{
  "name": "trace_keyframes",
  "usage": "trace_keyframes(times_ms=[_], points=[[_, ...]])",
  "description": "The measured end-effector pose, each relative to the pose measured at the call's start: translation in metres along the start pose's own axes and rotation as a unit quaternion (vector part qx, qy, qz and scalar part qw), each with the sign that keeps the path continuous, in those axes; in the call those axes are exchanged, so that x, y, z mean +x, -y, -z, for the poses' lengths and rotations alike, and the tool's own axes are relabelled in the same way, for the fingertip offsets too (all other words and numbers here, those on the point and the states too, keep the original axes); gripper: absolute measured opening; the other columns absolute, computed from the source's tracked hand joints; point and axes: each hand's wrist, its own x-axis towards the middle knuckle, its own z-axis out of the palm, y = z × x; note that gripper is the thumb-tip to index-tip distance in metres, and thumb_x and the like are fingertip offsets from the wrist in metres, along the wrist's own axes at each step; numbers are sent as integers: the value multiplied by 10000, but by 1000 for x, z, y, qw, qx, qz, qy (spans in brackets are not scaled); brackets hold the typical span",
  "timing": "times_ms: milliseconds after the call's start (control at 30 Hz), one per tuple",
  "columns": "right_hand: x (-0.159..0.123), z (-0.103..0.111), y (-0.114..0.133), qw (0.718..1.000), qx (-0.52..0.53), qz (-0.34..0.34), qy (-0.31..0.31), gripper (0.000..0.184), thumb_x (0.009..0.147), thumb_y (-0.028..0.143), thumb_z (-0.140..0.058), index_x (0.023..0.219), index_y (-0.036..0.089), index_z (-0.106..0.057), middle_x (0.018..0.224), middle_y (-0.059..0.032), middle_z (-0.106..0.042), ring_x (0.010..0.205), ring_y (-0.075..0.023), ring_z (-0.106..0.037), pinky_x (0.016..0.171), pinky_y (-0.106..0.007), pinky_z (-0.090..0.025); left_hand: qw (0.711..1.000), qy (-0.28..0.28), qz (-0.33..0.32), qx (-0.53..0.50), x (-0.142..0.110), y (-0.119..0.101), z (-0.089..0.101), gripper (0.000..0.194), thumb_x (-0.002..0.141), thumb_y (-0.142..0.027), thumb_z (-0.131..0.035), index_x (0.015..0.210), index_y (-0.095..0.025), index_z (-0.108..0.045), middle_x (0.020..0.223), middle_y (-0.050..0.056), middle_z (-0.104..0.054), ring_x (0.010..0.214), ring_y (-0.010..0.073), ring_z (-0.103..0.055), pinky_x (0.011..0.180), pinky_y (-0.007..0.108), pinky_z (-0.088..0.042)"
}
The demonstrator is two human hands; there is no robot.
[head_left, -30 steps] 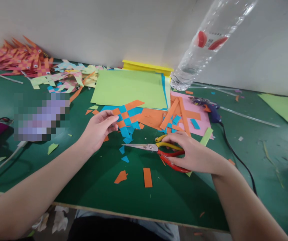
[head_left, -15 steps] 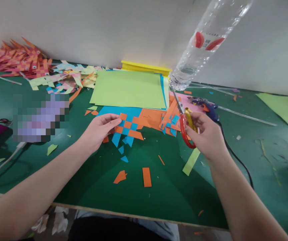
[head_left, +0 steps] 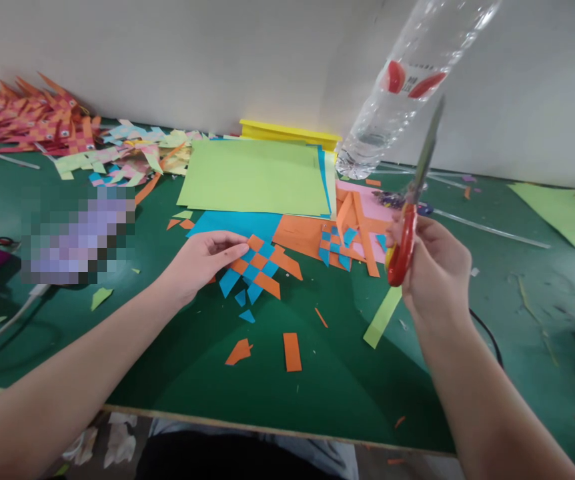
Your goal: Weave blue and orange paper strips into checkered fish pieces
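My left hand pinches the upper left edge of a woven paper fish, a checkered piece of orange and blue strips with slanted ends. In my right hand is a pair of scissors, its blades together and pointing up, with red and yellow handles. Small blue offcuts lie just below the woven piece. A second orange and blue woven piece rests between my hands, among loose orange strips.
Green paper sheets are stacked at the back, beside a leaning plastic bottle. Finished red-orange woven pieces and pale strips crowd the back left. A blurred purple device lies left; a glue gun lies behind my right hand.
My right hand has moved right and swung the scissors upright, away from the loose orange strips. The woven piece in my left hand has turned and come slightly nearer.
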Motion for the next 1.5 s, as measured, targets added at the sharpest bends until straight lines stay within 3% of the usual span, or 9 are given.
trace_keyframes(times_ms=[100, 200, 467, 667, 833, 1033, 1233, 1500], points=[[-1, -2, 7, 999, 42, -5, -16, 221, 703, 302, -742, 872, 175, -679, 790, -13, -622, 644, -111, -545, 613, -291, -465, 999, -6, 12, 30, -1, -2, -1, 80, 782, -281, -740, 775, -202, -753, 586, 12, -636, 465, 101, -501, 389, 197, -332], [-2, -3, 12, 996, 88, 28, -13, 173, 695, 265, -741, 821, 172, -666, 775, -4, -596, 662, -105, -542, 612, -278, -444, 998, -17, 21, 50, -1, -2, -1, 83, 782, -288, -736, 795, -208, -756, 607, 17, -649, 455, 95, -484, 357, 190, -280], [-2, -3, 10, 997, 47, 55, 5, 183, 709, 252, -707, 863, 197, -625, 766, 0, -572, 626, -120, -518, 600, -307, -452, 1000, -4, 15, 18, -1, -3, -1, 161, 762, -227, -763, 921, -209, -749, 781, 49, -732, 587, 131, -607, 438, 197, -390], [1, 0, 2, 998, 35, 46, 4, 299, 702, 234, -713, 984, 188, -626, 872, -10, -610, 698, -121, -571, 742, -332, -499, 999, -6, 21, 33, -1, -2, -1, 131, 777, -206, -749, 907, -199, -742, 748, 46, -723, 562, 119, -588, 429, 191, -377], [1, 0, 2, 998, 44, 44, -12, 293, 687, 212, -723, 966, 185, -637, 861, -13, -612, 713, -121, -570, 753, -332, -501, 998, -21, 5, 51, -1, -2, -1, 127, 797, -200, -727, 923, -211, -742, 686, 25, -686, 523, 104, -543, 411, 186, -360], [1, 0, 9, 995, 90, 7, -40, 253, 650, 230, -750, 871, 177, -638, 772, 4, -583, 625, -97, -510, 606, -293, -435, 999, -20, 0, 39, 0, -1, 0, 115, 827, -231, -672, 923, -220, -735, 857, 47, -715, 673, 143, -628, 510, 206, -463], [4, -2, 11, 991, 126, -3, -43, 172, 621, 193, -743, 738, 181, -616, 750, 13, -558, 558, -77, -453, 499, -274, -349, 996, -22, 15, 90, -1, -2, 1, 158, 851, -272, -642, 989, -225, -704, 843, 29, -709, 615, 117, -603, 446, 182, -390], [2, -3, 15, 989, 138, -19, -40, 200, 590, 187, -749, 751, 171, -631, 759, 22, -577, 566, -67, -494, 521, -246, -384, 996, 3, 10, 91, 0, 1, 3, 272, 821, -324, -685, 1074, -223, -699, 967, 42, -743, 839, 183, -685, 730, 289, -546]])
